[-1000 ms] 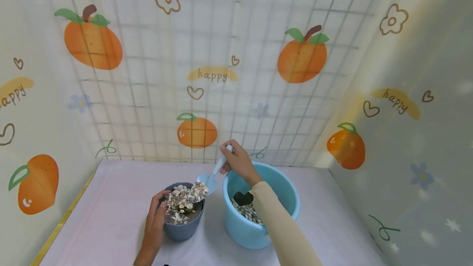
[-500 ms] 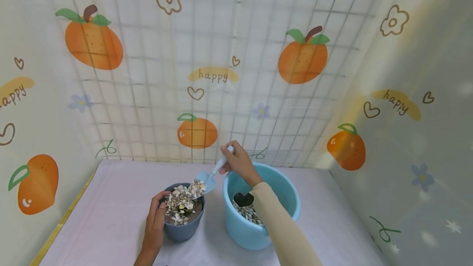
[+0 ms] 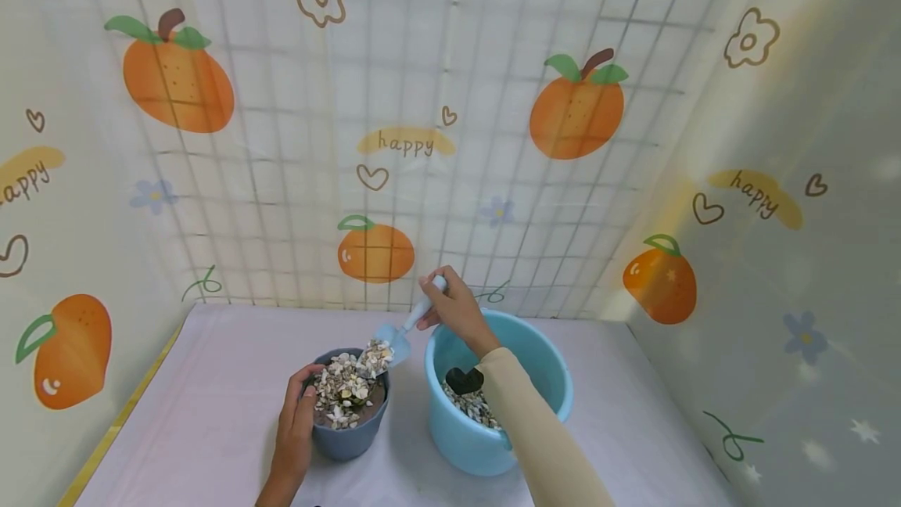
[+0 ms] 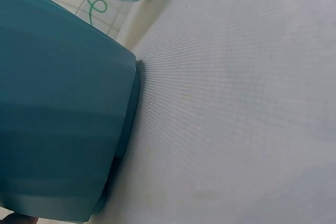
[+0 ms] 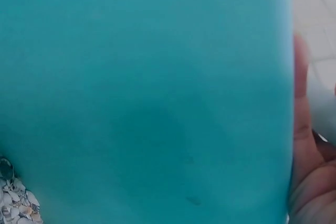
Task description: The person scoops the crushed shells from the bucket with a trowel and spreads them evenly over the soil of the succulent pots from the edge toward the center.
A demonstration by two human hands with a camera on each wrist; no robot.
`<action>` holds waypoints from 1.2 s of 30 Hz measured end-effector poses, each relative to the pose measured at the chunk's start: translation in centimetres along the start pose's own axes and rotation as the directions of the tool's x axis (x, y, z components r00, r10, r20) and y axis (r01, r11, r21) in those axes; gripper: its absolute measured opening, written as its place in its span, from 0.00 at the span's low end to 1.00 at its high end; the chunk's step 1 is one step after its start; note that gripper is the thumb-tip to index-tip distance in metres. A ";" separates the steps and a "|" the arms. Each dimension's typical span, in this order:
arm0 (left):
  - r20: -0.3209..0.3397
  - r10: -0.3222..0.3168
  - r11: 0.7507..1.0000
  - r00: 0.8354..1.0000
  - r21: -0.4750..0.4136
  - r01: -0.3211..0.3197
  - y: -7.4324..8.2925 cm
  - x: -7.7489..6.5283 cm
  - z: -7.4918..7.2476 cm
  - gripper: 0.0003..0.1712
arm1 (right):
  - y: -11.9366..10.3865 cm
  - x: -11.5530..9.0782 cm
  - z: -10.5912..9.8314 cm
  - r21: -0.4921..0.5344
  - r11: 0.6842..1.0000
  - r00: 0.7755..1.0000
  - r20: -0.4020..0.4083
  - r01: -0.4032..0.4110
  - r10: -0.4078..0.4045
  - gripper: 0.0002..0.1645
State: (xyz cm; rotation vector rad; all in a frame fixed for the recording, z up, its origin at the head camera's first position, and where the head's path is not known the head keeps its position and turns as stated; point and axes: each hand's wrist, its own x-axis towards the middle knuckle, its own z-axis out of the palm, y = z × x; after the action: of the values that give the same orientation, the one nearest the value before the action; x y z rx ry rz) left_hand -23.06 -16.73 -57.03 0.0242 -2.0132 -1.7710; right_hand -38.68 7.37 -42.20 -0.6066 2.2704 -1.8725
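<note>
Chips (image 3: 376, 357) on trowel (image 3: 413, 321), head view only

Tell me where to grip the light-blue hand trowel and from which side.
Probably its handle, from the right, where the right hand grips it: it slants up and rightward, away from the blade loaded with pale chips.

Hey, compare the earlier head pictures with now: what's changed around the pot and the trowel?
Very little: the light-blue hand trowel, with its load of pale chips, has shifted slightly up and left in the head view. Nothing was taken hold of or let go. The right hand still grips the trowel, the left hand still holds the grey flowerpot, and the blue bucket stays put.
</note>
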 end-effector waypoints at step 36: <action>-0.124 0.021 1.000 0.992 0.023 -0.019 -0.2 -0.3 0.7 0.15 | -1.5 -0.5 0.2 -0.041 0.994 0.995 0.017 0.096 -0.096 0.21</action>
State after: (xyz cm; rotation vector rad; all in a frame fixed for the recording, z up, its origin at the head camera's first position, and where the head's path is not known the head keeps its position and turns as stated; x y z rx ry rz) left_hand -23.04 -16.03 -57.35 0.1178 -1.9379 -1.6921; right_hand -37.80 7.18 -40.83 -0.7459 2.3157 -1.8596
